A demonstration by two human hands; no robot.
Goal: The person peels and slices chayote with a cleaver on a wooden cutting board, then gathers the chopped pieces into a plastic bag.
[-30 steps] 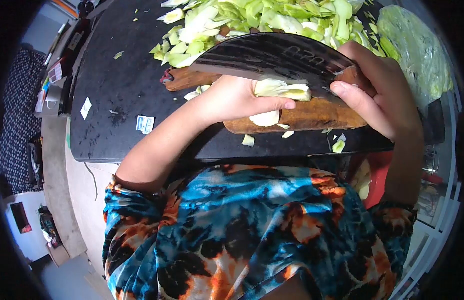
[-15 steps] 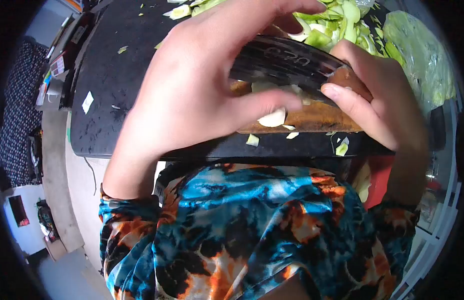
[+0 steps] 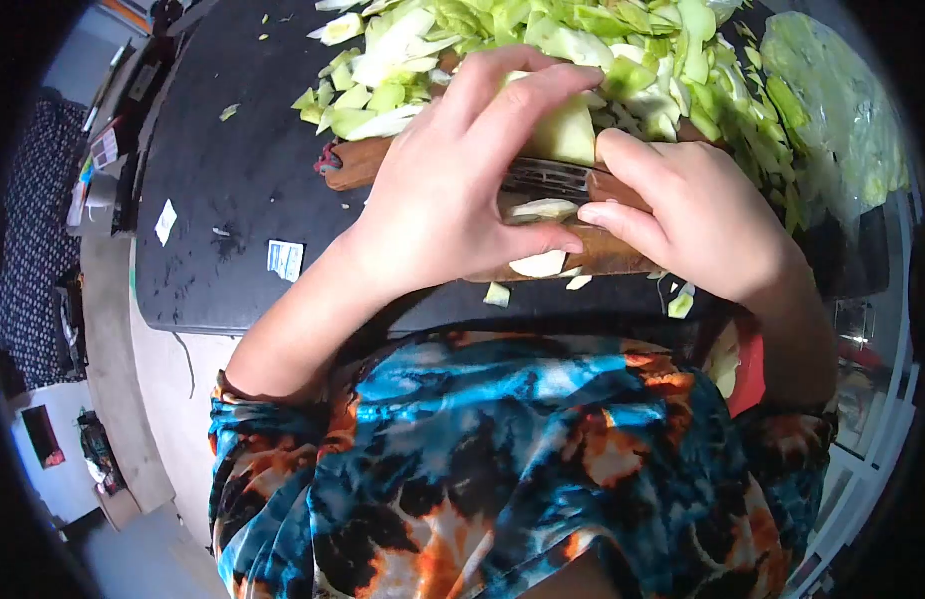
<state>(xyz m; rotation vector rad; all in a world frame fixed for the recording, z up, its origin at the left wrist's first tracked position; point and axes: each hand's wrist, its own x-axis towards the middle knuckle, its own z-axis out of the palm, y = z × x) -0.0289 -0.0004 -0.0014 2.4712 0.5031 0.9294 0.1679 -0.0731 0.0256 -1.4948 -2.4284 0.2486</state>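
Note:
My right hand (image 3: 697,215) is closed around the brown handle of a kitchen knife (image 3: 547,178). Its dark blade points left, low over a wooden cutting board (image 3: 617,257). My left hand (image 3: 443,185) curves over a pale green vegetable piece (image 3: 567,132) just beyond the blade, fingers on top and thumb on the near side. Part of that piece is hidden by the fingers. White slices (image 3: 539,264) lie by my left thumb. Left of that hand, the board's handle (image 3: 358,163) sticks out.
A big heap of green and white vegetable slices (image 3: 462,35) covers the back of the black table (image 3: 233,190). At the right is a clear plastic bag (image 3: 832,110) with green contents. A small printed packet (image 3: 285,260) and a white scrap (image 3: 165,222) lie at left.
Both hands have come down with the knife, whose blade was raised and tilted, broad side showing. The left fingers now rest over the pale green piece. The view has shifted slightly.

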